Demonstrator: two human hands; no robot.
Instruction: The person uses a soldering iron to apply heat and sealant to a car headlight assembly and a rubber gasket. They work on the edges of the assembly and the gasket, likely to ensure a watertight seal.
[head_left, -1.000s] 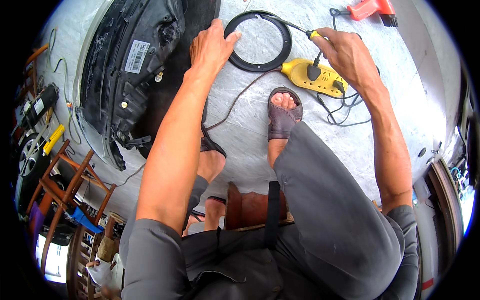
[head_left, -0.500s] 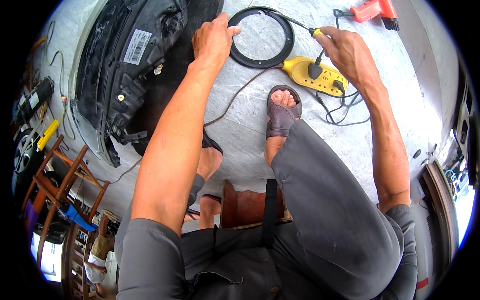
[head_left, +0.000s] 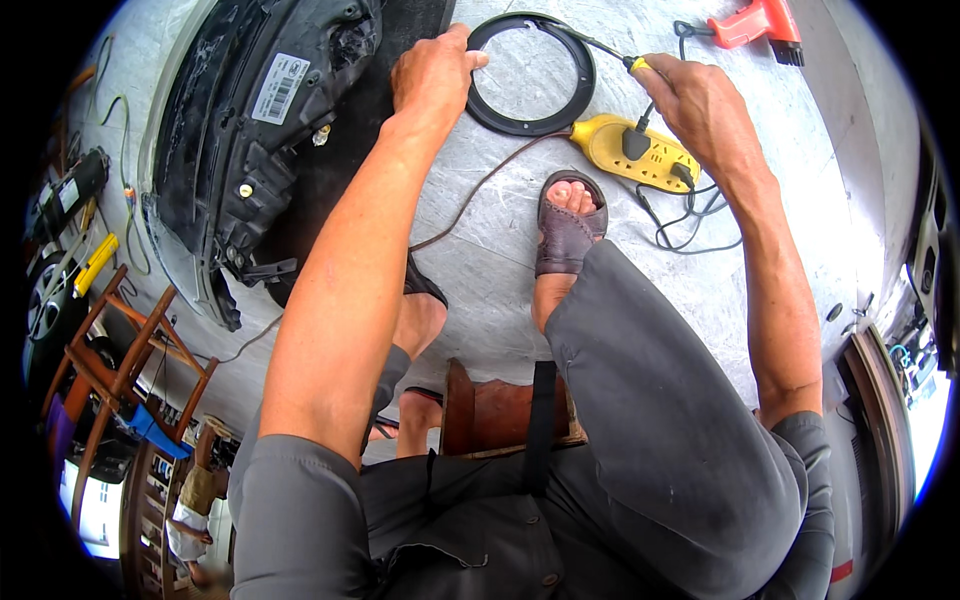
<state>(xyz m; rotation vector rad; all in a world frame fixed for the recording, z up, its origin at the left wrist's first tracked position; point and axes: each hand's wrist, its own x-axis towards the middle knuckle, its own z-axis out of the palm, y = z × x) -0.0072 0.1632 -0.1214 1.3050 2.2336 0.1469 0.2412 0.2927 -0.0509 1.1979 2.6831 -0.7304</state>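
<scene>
A flat black ring (head_left: pixel 530 127) lies on the grey floor, in front of my feet. My left hand (head_left: pixel 432 75) grips its left rim, with the thumb on the edge and the other fingers partly hidden. In my right hand (head_left: pixel 697 110) is a slim tool (head_left: pixel 598 45) with a dark shaft and a yellow-and-black handle. Its far end meets the ring's upper edge; whether it is a soldering iron or a screwdriver I cannot tell. Just below the right hand sits a yellow power strip (head_left: pixel 610 140) with black plugs in it.
A large black car headlight housing (head_left: pixel 225 150) stands at the left. A red heat gun (head_left: pixel 742 25) rests at the upper right. Cords (head_left: pixel 690 248) trail near my sandalled foot (head_left: pixel 570 225). Wooden stools (head_left: pixel 120 370) and another person (head_left: pixel 190 525) are at the far left.
The whole view has shifted slightly. My hands, the ring and the tool keep nearly the same places relative to each other.
</scene>
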